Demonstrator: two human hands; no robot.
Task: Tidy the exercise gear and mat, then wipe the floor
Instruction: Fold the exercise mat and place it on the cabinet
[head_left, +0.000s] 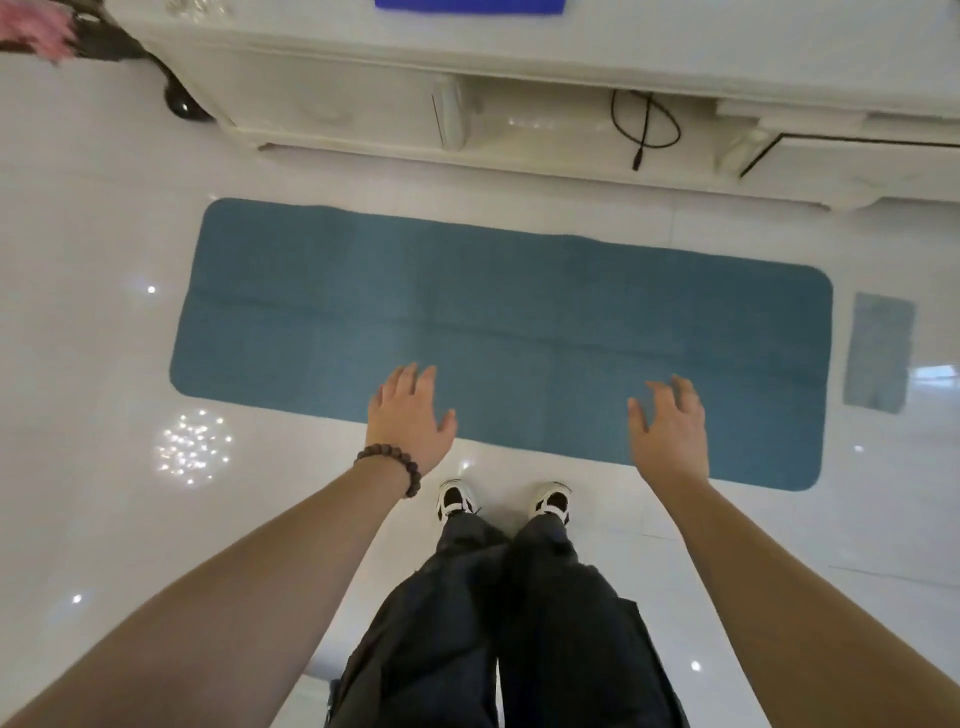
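Two hands, left hand and right hand, spread and empty over the near edge of the teal mat | mat flat on the glossy floor | likely light, limp, slide-prone | best pinched along that near edge.

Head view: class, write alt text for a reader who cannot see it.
A person's open left hand and right hand reach down toward a teal exercise mat lying flat on a glossy white floor. A small grey-blue cloth lies beside the mat's right end.
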